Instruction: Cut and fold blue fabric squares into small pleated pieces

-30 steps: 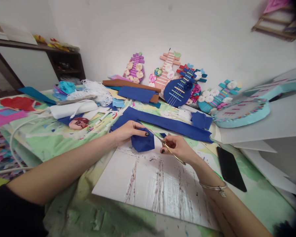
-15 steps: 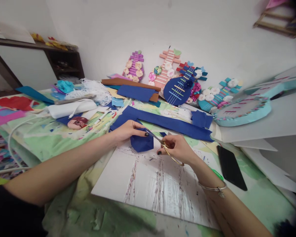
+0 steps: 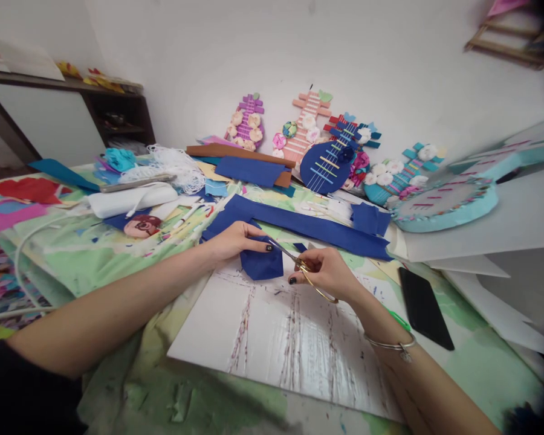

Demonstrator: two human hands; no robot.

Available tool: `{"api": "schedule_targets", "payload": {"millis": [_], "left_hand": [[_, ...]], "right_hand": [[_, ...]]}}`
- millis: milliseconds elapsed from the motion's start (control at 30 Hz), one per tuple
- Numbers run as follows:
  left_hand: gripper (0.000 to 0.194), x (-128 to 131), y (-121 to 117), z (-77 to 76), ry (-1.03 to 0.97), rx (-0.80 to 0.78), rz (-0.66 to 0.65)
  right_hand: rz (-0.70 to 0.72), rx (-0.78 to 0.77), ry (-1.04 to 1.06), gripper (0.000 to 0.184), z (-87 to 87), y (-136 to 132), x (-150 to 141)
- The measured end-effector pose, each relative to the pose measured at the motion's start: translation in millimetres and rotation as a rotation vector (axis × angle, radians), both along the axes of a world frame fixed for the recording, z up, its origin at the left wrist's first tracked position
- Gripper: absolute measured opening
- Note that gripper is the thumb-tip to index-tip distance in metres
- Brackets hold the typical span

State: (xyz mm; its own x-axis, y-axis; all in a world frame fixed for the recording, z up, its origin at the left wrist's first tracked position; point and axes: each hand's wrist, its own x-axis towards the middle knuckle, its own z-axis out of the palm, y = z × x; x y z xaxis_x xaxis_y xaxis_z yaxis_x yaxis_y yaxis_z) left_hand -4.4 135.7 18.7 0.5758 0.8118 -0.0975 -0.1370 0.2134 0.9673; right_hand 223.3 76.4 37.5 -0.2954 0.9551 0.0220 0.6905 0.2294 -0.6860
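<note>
Between the thumb and fingers of my left hand is a small piece of dark blue paper, its lower part hanging free. My right hand is closed on gold-handled scissors, whose blades reach left to the paper's upper edge near my left thumb. Both hands are over a white board marked with dark streaks. Behind them lies a long dark blue strip, and a small blue scrap is near the scissors.
A black phone lies at right beside a green clip. Decorated paper instruments lean on the wall. At left are white string, a white glue gun or similar device, and a white cable.
The blue paper has shifted very slightly to the right in my left hand. Both hands and the scissors are almost where they were.
</note>
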Motion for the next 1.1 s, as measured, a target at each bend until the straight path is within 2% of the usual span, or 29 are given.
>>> {"api": "schedule_targets", "payload": {"millis": [667,1100], "left_hand": [[0.019,0.1,-1.5,0.4,-0.018,-0.027,-0.009],[0.018,-0.3,-3.2,0.3,-0.057,-0.058,-0.023]], "right_hand": [[-0.022,0.019,-0.014,0.044,-2.3,1.3,0.4],[-0.022,0.020,0.028,0.044,-11.0,4.8,4.0]]}}
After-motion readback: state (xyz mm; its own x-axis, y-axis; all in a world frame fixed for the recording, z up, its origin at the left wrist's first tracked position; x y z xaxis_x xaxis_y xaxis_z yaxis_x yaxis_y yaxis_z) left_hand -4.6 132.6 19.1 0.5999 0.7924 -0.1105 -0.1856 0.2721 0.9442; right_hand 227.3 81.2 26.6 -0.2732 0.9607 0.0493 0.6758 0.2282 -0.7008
